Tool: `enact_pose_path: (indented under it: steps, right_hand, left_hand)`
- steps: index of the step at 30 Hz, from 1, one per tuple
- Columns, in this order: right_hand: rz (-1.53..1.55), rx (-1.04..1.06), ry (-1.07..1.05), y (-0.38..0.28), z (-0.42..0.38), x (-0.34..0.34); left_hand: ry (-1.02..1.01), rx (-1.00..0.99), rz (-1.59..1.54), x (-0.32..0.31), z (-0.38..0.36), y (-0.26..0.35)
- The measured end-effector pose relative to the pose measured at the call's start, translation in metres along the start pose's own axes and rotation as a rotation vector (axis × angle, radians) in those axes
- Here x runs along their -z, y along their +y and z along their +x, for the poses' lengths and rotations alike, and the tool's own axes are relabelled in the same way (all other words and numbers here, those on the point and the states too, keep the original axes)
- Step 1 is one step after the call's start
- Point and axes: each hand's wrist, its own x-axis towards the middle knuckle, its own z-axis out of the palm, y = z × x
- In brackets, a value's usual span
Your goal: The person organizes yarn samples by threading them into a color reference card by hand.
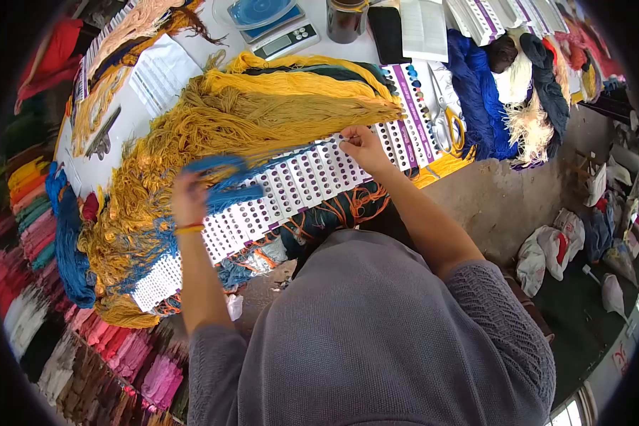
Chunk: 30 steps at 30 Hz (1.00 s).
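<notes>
Blue thread (224, 181) hangs in loops at my left hand (189, 197), which is blurred by motion; its fingers seem closed on the thread. Pinched at the end of the blue strand, my right hand (362, 150) rests at the upper edge of a white card with rows of punched holes (298, 186). The strand runs between the two hands along that card. Just beyond it lies a large spread of mustard and yellow thread (263, 117). A second card with purple stripes and coloured thread knots (413, 106) lies to the right of the yellow thread.
Scissors with yellow handles (449, 121) lie right of the cards. Behind are a digital scale (284, 44), a dark jar (344, 21), a black phone (385, 35) and an open booklet (424, 28). Blue skeins (476, 99) lie at right; a folded paper (165, 74) at left.
</notes>
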Motion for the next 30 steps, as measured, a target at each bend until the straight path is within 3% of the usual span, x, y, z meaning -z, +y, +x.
enact_pose_path:
  steps: [1,2,5,7,8,9,10,11,13,16,21,23,26,30]
  right_hand:
    - [-0.012,-0.013,0.008,-0.001,-0.001,0.0]
    - [-0.024,-0.023,0.011,-0.003,-0.001,-0.002]
    - [-0.025,-0.008,0.026,-0.006,0.001,-0.006]
    - [-0.003,-0.012,0.047,-0.019,-0.008,-0.022]
    - [0.004,0.087,-0.015,-0.04,-0.025,-0.036]
    - [-0.055,-0.011,-0.158,-0.046,-0.031,-0.049]
    - [-0.05,0.195,-0.252,-0.06,-0.047,-0.064]
    - [-0.123,0.203,-0.317,-0.077,-0.062,-0.075]
    - [-0.04,0.13,-0.381,-0.088,-0.08,-0.094]
    - [0.051,0.035,-0.418,-0.105,-0.089,-0.095]
    - [0.092,0.015,-0.431,-0.105,-0.095,-0.103]
    - [0.084,0.027,-0.431,-0.105,-0.097,-0.105]
    - [0.158,0.035,-0.438,-0.106,-0.101,-0.106]
    - [0.1,0.217,-0.384,-0.089,-0.094,-0.106]
  left_hand:
    - [0.114,-0.112,0.025,0.071,0.017,0.015]
    - [0.416,-0.105,-0.064,0.108,0.017,0.032]
    - [0.452,-0.114,0.153,0.137,0.0,0.048]
    - [0.075,-0.03,0.447,0.071,-0.022,0.031]
    - [-0.022,-0.038,0.629,0.024,-0.041,0.016]
    - [-0.251,-0.066,0.708,-0.011,-0.057,0.001]
    - [-0.267,0.109,0.362,-0.052,-0.075,-0.019]
    - [-0.339,0.191,0.168,-0.081,-0.092,-0.027]
    - [-0.519,0.236,0.032,-0.1,-0.101,-0.037]
    - [-0.504,0.306,-0.253,-0.098,-0.11,-0.027]
    - [-0.467,0.328,-0.315,-0.09,-0.119,-0.019]
    - [-0.505,0.179,-0.138,-0.084,-0.117,-0.028]
    - [-0.446,0.218,-0.223,-0.076,-0.111,-0.036]
    - [-0.38,0.249,-0.3,-0.074,-0.108,-0.037]
